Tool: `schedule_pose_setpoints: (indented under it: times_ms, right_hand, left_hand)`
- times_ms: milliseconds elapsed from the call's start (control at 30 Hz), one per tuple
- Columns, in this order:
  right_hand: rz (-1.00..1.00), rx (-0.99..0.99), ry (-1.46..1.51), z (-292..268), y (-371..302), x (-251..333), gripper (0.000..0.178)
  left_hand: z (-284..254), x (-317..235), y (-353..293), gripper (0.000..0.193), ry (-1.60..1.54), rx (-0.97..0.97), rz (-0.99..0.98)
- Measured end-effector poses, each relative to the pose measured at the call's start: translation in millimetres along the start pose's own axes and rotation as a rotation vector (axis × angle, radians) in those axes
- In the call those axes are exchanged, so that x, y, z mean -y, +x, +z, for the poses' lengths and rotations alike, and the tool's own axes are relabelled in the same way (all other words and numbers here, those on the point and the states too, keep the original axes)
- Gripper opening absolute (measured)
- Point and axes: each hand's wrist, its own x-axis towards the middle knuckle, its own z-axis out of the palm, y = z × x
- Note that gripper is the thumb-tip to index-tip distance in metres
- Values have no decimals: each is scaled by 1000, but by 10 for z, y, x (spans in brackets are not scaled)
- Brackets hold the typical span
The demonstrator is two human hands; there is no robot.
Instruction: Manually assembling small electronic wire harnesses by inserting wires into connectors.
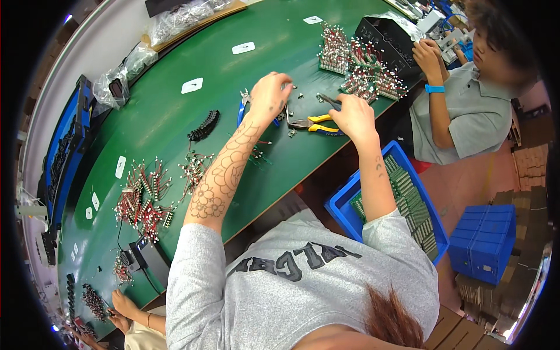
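Note:
My left hand (270,96) is over the green table, its fingers curled inward. Whatever they hold, if anything, is hidden. My right hand (354,119) grips dark tweezers (331,101), their tips pointing left. Just below them lie pliers with yellow and blue handles (319,124), jaws toward my left hand. Blue-handled cutters (242,109) rest beside my left wrist, partly covered by it. Several tiny loose parts (292,133) are scattered between my hands. A few red and green wires (259,153) show next to my left forearm.
Wired circuit boards (335,55) are piled at the far right by a black box (388,44). More wired bundles (143,201) and a black coil (204,126) lie left. A blue crate (440,233) of green boards stands right. A co-worker (466,105) sits at right.

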Motion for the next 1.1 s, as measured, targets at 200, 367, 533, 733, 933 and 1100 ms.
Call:
schedule_pose_setpoints:
  times_ms: [200, 367, 533, 733, 933, 1100]
  right_hand:
    - [-8, -228, 267, -61, -77, -52, 30]
    - [-29, -316, 738, 35, -379, -32, 23]
    - [-26, -143, 1391, 202, -576, 137, 13]
    - [141, 287, 2198, 210, -767, 405, 12]
    - [59, 184, 2076, 504, -1000, 270, 15]
    - [79, 55, 2121, 518, -1085, -13, 17]
  left_hand:
    - [72, -148, 75, 29, 441, 204, -200]
    - [-47, -132, 168, 23, 242, 203, -292]
    - [-444, -316, 158, 22, -447, 69, -345]
    - [-419, -854, -456, 22, -662, 213, -238]
    - [-305, -142, -471, 39, -52, 183, -36]
    - [-100, 103, -397, 63, 669, 332, 46]
